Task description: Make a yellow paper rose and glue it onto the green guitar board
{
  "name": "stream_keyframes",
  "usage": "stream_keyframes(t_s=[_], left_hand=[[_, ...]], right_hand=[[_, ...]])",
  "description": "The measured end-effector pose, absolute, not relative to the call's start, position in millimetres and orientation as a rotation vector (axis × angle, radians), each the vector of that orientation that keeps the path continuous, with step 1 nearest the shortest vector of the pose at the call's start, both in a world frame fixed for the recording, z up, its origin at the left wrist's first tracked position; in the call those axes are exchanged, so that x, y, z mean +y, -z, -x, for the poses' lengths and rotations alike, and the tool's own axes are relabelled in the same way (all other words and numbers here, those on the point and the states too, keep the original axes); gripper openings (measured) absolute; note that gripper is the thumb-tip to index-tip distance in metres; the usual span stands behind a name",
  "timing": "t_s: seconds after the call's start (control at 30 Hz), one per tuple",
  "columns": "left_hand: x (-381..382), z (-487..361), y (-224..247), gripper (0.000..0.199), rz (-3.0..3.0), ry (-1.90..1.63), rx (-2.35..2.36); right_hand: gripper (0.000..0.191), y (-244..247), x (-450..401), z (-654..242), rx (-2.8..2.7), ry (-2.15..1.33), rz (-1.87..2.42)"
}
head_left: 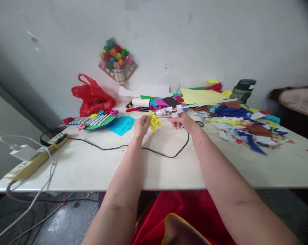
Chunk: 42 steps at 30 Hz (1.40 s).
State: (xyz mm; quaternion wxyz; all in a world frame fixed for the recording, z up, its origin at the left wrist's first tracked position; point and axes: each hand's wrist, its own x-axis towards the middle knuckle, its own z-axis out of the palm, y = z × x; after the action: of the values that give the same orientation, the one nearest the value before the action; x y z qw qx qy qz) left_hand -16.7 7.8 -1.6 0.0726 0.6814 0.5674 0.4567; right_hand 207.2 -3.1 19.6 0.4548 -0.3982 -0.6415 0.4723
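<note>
Over the middle of the table, my left hand (142, 126) is closed on a yellow flower (154, 123) with folded petals. To its right, my right hand (183, 121) wraps round a white glue gun (174, 114), whose nozzle points left toward the flower. The gun's tip is close to the petals; whether it touches them cannot be made out. A black cord (169, 156) curves over the table below both hands.
Blue paper (121, 125) and a round green piece (100, 123) bearing rolled sticks lie left. A red bag (92, 97) stands behind. Paper scraps (258, 131) and a dark bottle (243, 91) are at right. A yellow power strip (36, 160) sits at the left edge.
</note>
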Motion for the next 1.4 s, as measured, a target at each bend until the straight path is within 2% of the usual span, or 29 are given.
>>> stream_keyframes(t_s=[0.97, 1.4], left_hand=[[6, 16, 2, 0.030, -2.007, -1.303, 1.445], [6, 17, 1, 0.029, -2.063, -1.218, 1.624]], right_hand=[[0.027, -14, -3, -219, -1.572, -1.305, 0.980], [0.028, -18, -3, -216, -1.632, -1.208, 1.050]])
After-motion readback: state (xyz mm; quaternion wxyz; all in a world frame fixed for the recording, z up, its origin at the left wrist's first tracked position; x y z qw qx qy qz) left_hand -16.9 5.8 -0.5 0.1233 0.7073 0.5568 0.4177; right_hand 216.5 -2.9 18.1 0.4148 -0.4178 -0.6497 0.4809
